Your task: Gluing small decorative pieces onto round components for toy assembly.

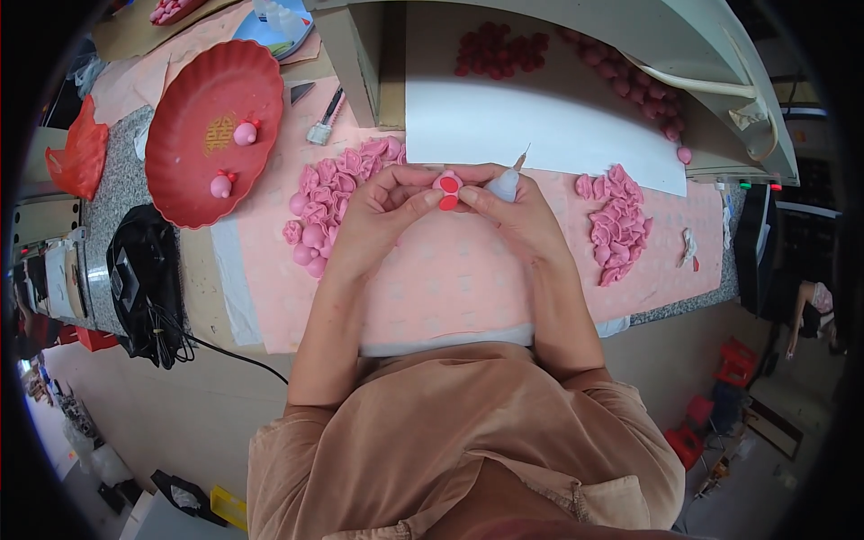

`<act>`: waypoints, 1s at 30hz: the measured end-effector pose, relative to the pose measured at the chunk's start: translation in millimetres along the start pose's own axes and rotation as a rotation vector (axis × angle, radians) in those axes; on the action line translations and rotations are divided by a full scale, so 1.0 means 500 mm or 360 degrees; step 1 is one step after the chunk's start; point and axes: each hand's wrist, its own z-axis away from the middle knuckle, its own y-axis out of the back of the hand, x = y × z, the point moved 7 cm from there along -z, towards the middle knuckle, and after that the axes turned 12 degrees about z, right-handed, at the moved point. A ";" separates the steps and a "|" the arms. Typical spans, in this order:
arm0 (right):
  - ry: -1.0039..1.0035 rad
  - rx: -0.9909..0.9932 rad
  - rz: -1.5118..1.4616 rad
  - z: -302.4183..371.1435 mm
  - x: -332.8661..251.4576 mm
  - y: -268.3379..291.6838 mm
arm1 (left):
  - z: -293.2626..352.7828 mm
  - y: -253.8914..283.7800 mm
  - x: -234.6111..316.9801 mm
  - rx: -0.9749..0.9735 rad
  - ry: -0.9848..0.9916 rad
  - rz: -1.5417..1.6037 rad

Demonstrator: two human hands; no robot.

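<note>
Both right hand (519, 209), with bottle (505, 186), and left hand (389, 209) pinch a likely light, delicate figure (448, 185), best held by its sides.

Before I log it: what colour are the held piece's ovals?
Red ovals; head view shows best.

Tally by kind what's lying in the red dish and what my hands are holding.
Pink pieces in the red dish: 2
Held piece, between left hand and right hand: 1
Squeeze bottle in right hand: 1
Total: 4
</note>
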 end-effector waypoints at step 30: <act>0.0036 0.0058 0.0056 0.003 -0.008 0.009 | -0.013 -0.002 -0.010 -0.0053 -0.0041 -0.0054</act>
